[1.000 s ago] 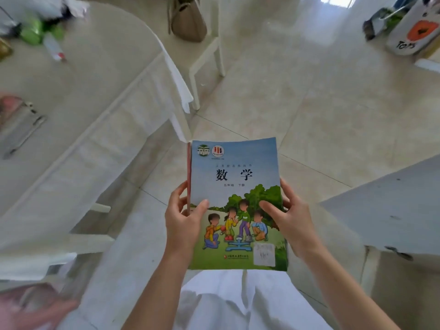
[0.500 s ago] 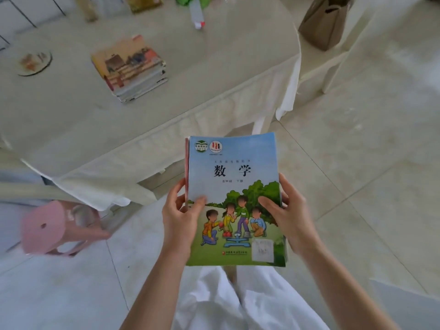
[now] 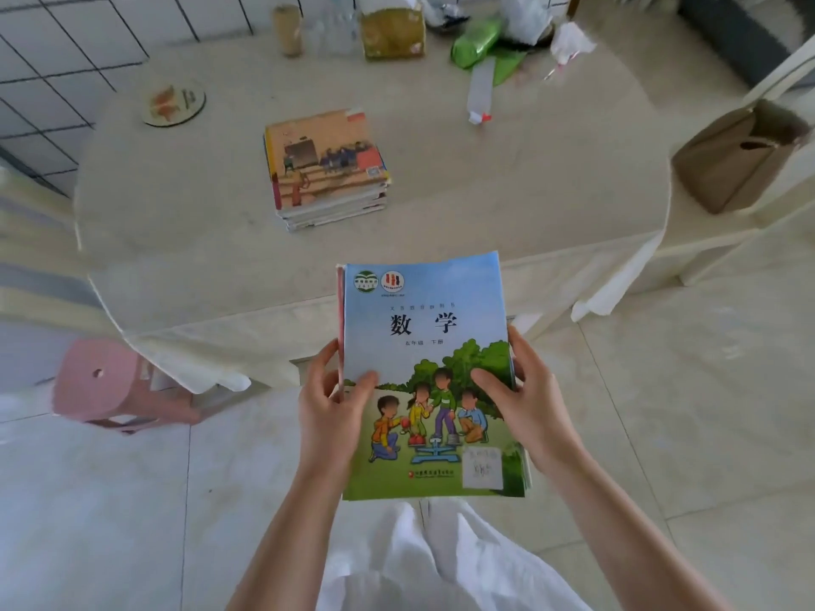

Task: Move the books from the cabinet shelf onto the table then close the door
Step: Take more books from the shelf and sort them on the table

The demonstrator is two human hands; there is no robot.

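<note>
Two hands carry a bundle of books point(image 3: 430, 377) flat at chest height: left hand point(image 3: 328, 407) clamped on the 9 o'clock edge with thumb on the cover, right hand point(image 3: 531, 403) clamped on the 3 o'clock edge the same way. Swung round over the last second from floor and cabinet corner to face the table point(image 3: 529, 205) squarely, now spread across 12 o'clock. Bundle's far edge already overlapping the table's near rim in view, though not yet resting on it. Stack point(image 3: 328, 169) of books lying on the table toward 11 o'clock of the bundle, well apart. Likely next: reach forward and set down on or beside that stack. Cabinet and door out of view, so closing not yet done as far as can be judged. Pink stool point(image 3: 110, 381) at 9 o'clock, tucked by the cloth.
</note>
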